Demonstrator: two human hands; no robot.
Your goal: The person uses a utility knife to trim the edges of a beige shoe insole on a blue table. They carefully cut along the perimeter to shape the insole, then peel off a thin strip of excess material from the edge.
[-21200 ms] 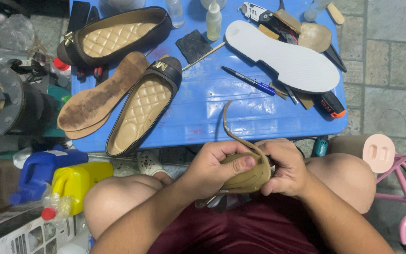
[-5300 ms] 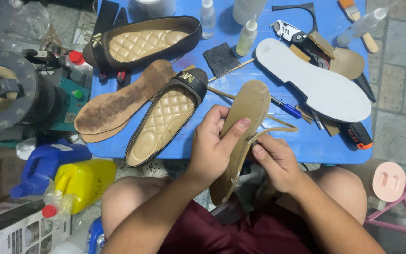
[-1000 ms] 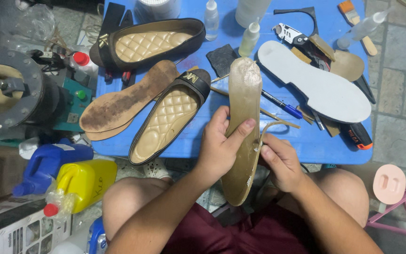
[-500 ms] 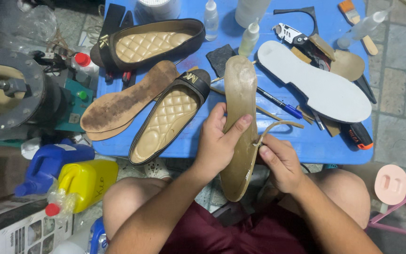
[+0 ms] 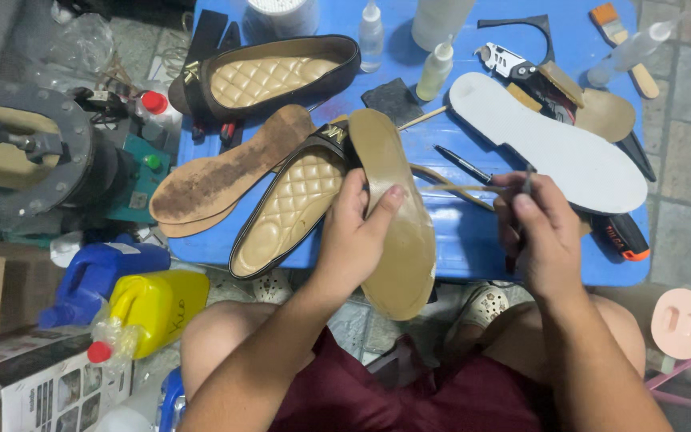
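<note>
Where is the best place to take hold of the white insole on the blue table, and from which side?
Probably at the narrow waist of the white insole, pinched across its width from above. It lies flat on the blue table, and the waist is its slimmest part. Coming from the right side seems easier: the right hand is nearest, while tools crowd the far edge.

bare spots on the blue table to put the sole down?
Little room. One bare strip of the blue table runs along its near edge, between the tan sole in the left hand and the right hand. A smaller patch lies between the dark foam block and the white insole. The far edge with its bottles and tools, and the left side with its shoes, are crowded.
</note>
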